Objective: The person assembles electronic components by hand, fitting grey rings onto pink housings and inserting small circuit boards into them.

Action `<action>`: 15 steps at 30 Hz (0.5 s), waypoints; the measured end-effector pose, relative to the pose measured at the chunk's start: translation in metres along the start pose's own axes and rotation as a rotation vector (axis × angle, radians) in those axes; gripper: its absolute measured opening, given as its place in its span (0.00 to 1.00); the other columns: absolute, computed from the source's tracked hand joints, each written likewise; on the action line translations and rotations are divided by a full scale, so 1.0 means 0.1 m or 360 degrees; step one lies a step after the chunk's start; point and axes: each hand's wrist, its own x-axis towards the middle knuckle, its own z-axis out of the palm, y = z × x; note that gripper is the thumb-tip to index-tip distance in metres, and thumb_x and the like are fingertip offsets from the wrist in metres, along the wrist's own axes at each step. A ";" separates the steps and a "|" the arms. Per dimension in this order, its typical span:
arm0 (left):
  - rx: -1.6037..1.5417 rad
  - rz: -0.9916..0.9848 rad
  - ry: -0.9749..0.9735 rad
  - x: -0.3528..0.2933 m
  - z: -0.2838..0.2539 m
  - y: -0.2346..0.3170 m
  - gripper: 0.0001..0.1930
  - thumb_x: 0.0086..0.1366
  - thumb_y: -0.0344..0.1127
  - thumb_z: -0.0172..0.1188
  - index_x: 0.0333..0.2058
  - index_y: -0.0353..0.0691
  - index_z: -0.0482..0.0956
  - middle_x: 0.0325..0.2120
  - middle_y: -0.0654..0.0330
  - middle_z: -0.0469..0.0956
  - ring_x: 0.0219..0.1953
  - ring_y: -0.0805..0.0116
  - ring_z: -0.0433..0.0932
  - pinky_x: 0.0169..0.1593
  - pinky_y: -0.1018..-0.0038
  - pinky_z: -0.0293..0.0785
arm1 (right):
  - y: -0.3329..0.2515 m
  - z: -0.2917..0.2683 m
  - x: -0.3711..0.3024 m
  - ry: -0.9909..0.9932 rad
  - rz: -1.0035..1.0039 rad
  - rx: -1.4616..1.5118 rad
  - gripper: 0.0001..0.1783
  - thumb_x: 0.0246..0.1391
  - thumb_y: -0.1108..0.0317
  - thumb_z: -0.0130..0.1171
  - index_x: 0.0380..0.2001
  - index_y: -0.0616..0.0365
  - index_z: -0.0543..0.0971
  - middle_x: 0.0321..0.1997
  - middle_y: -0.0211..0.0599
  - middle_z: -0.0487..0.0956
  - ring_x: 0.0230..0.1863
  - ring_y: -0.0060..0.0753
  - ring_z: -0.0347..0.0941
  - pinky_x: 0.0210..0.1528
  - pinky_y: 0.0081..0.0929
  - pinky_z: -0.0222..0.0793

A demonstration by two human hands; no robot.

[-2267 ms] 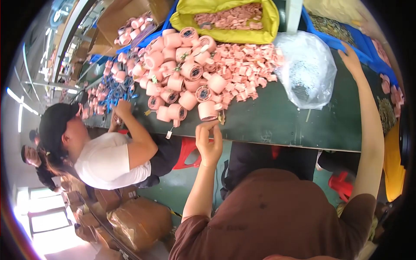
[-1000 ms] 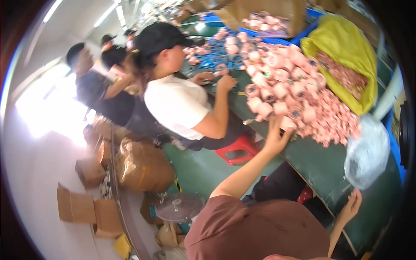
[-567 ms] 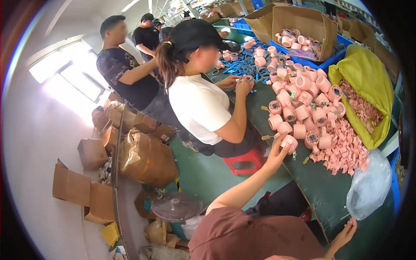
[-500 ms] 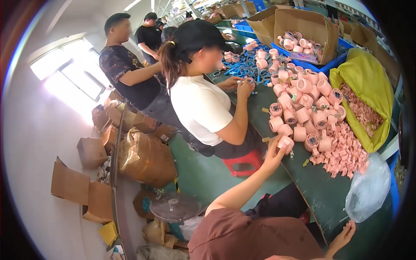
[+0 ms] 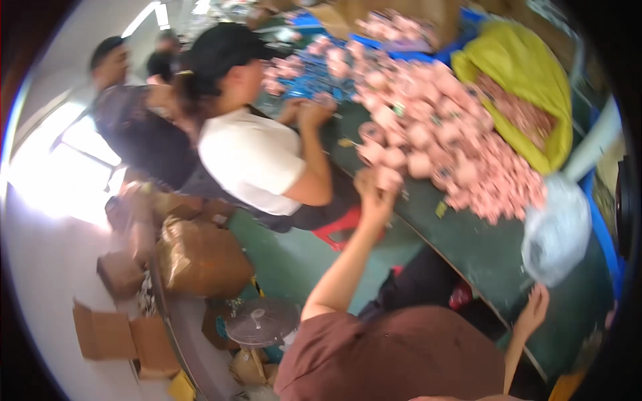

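Green worktop [image 5: 495, 264] runs aslant across my view, with brown cartons [image 5: 120, 274] along the pale wall at far left and a red stool [image 5: 336, 232] below the table's front edge. From my station I see the wearer's left hand [image 5: 373, 195] closed on one pink housing [image 5: 388, 178], fingers and thumb wrapped about its side, near that edge. Just beyond it lies a big heap of pink housings [image 5: 428, 123], which runs rightward into a spread of small pink pieces [image 5: 498, 177]. On their far side a yellow bag [image 5: 535, 60] gapes open, with more small pieces inside. The right hand [image 5: 534, 307] is at the worktop's near side, fingers bent just beside the lower end of a clear plastic bag [image 5: 556, 230]; with this blur, I cannot tell whether they grip anything. At left, a co-worker in a white top [image 5: 251, 160] has both hands together near some blue parts [image 5: 311, 83].
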 end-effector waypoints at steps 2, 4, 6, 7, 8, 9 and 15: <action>-0.0080 -0.0157 0.0014 0.01 -0.04 0.15 0.29 0.59 0.35 0.65 0.58 0.35 0.65 0.54 0.44 0.57 0.57 0.48 0.58 0.62 0.60 0.56 | -0.17 0.05 -0.02 0.0046 -0.0029 -0.0068 0.12 0.65 0.68 0.50 0.47 0.63 0.75 0.46 0.34 0.76 0.46 0.25 0.71 0.50 0.23 0.67; -0.0063 -0.0099 0.0005 0.08 0.01 0.17 0.32 0.57 0.33 0.66 0.59 0.36 0.63 0.56 0.44 0.53 0.59 0.46 0.57 0.62 0.60 0.57 | -0.28 0.10 -0.01 0.0049 -0.0041 -0.0103 0.11 0.65 0.68 0.50 0.45 0.62 0.76 0.45 0.32 0.76 0.44 0.22 0.71 0.46 0.20 0.66; -0.0125 -0.0159 -0.0125 0.18 0.08 0.30 0.34 0.57 0.33 0.67 0.60 0.37 0.60 0.58 0.43 0.49 0.60 0.43 0.56 0.62 0.58 0.59 | -0.29 0.08 -0.02 0.0052 -0.0041 -0.0135 0.11 0.65 0.69 0.51 0.45 0.62 0.76 0.44 0.30 0.76 0.42 0.19 0.70 0.46 0.18 0.64; -0.0138 -0.0167 -0.0131 0.21 0.14 0.28 0.34 0.57 0.33 0.67 0.60 0.37 0.60 0.58 0.43 0.49 0.60 0.43 0.56 0.62 0.58 0.59 | -0.27 0.06 -0.01 0.0057 -0.0041 -0.0150 0.11 0.65 0.69 0.51 0.45 0.62 0.76 0.44 0.30 0.76 0.42 0.19 0.70 0.46 0.18 0.64; -0.0098 -0.0172 -0.0110 0.21 0.19 0.25 0.35 0.57 0.33 0.67 0.60 0.37 0.60 0.58 0.43 0.49 0.60 0.43 0.56 0.62 0.58 0.59 | -0.25 0.04 -0.03 0.0050 -0.0011 -0.0158 0.11 0.65 0.69 0.51 0.45 0.62 0.76 0.43 0.29 0.76 0.42 0.19 0.70 0.46 0.18 0.64; -0.0054 -0.0175 -0.0085 0.23 0.22 0.22 0.35 0.56 0.34 0.67 0.60 0.37 0.60 0.58 0.42 0.49 0.60 0.42 0.56 0.62 0.58 0.59 | -0.24 0.03 -0.04 0.0041 0.0015 -0.0160 0.11 0.65 0.68 0.51 0.45 0.62 0.76 0.43 0.29 0.75 0.42 0.19 0.69 0.45 0.18 0.64; 0.0355 -0.0247 -0.0092 0.27 0.10 0.18 0.47 0.49 0.50 0.72 0.62 0.39 0.57 0.58 0.44 0.51 0.60 0.42 0.53 0.62 0.52 0.53 | -0.23 -0.02 -0.08 0.0078 0.0043 -0.0186 0.10 0.65 0.70 0.50 0.44 0.62 0.76 0.44 0.28 0.75 0.43 0.19 0.70 0.47 0.17 0.64</action>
